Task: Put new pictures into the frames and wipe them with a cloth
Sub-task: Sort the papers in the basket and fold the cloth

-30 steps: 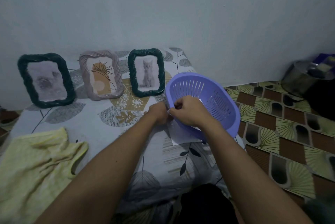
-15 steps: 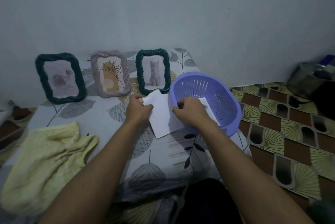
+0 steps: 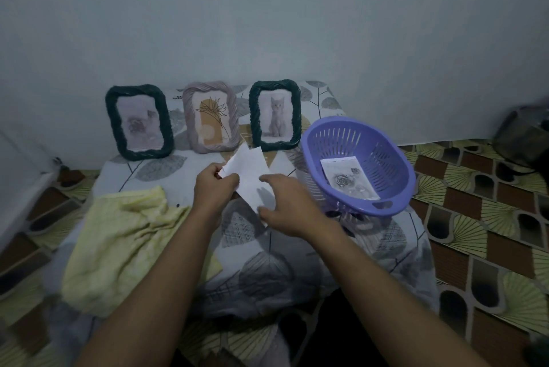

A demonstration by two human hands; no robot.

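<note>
On the left, a pale yellow cloth (image 3: 118, 241) with a soft, nubbly weave lies crumpled on the leaf-printed sheet (image 3: 267, 262). Behind it, three upright frames stand in a row against the wall, each a rounded rectangle with a twisted, rope-like rim. The left frame (image 3: 135, 90) is dark green and holds a pale, blurred picture whose subject cannot be made out. The middle frame (image 3: 208, 86) is dusty pink and shows a line-drawn plant on an ochre band. The right frame (image 3: 273, 84), also dark green, shows a grey kitten sitting upright.

In front of the middle and right frames, the left hand (image 3: 214, 188) has its grip closed on the white sheets (image 3: 249, 176), thumb and fingers pinching their left corner. The sheets are thin, plain paper, fanned slightly and tilted, held just above the sheet. The right hand (image 3: 285, 206) is beside their lower right edge, its grip wide, with forefinger and thumb spread apart and clasping nothing.

Further right, a lilac plastic basket (image 3: 383, 155) stands on the sheet, oval and slotted along its walls. Flat on its bottom lies a printed picture (image 3: 347, 178) with grey roses. The floor mat (image 3: 475, 218) around it bears brown squares and yellow fan shapes.
</note>
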